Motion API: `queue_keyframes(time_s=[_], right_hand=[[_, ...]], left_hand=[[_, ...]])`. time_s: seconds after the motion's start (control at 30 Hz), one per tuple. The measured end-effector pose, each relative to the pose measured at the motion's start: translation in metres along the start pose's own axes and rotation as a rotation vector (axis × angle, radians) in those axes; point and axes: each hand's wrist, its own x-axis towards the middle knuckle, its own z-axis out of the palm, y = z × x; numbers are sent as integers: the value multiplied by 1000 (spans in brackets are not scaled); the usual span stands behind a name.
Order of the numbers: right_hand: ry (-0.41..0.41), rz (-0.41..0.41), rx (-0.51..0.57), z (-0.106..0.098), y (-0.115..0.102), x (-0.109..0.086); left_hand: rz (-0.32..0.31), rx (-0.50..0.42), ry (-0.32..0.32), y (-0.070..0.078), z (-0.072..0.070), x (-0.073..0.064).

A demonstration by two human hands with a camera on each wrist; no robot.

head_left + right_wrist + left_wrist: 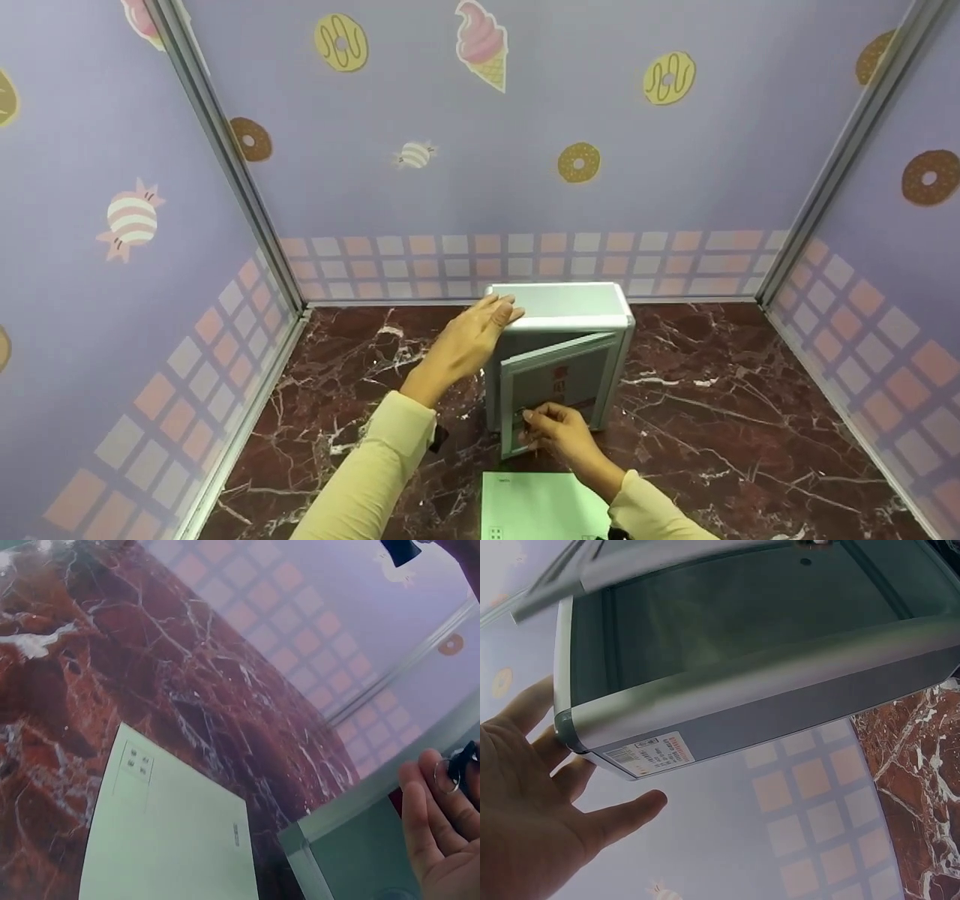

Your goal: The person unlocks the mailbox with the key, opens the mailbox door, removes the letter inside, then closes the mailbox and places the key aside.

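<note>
A grey metal box (570, 301) with silver edges stands upright, its framed door (559, 367) swung partly open. My left hand (469, 337) rests on the box's top left corner; its fingers and thumb look extended in the left wrist view, fingertips partly hidden behind the box. At the free edge of the door, my right hand (562, 435) pinches a black-headed key (466, 757) on a thin metal ring. The key's shaft is hidden. Red characters mark the door's panel, and a white label (651, 754) is stuck on the box's side.
A pale green envelope or sheet (544, 502) lies on the dark red marbled tabletop (712, 420), just in front of the box. Purple patterned walls (510, 195) enclose the back and both sides.
</note>
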Motion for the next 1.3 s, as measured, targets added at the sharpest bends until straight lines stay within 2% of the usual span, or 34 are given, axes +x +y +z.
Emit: queue_keyframes(time_s=[0.27, 0.47, 0.7, 1.07, 1.3], right_hand=[[82, -11, -33, 9, 3, 8], [109, -12, -42, 18, -9, 6], [145, -30, -65, 29, -23, 0], [190, -15, -24, 34, -21, 7], [189, -23, -24, 36, -23, 11]], left_hand=[[-6, -8, -3, 1, 2, -2], [-8, -19, 0, 1, 2, -3], [42, 73, -11, 0, 0, -2], [57, 148, -42, -2, 0, -1], [50, 167, -33, -3, -2, 1]])
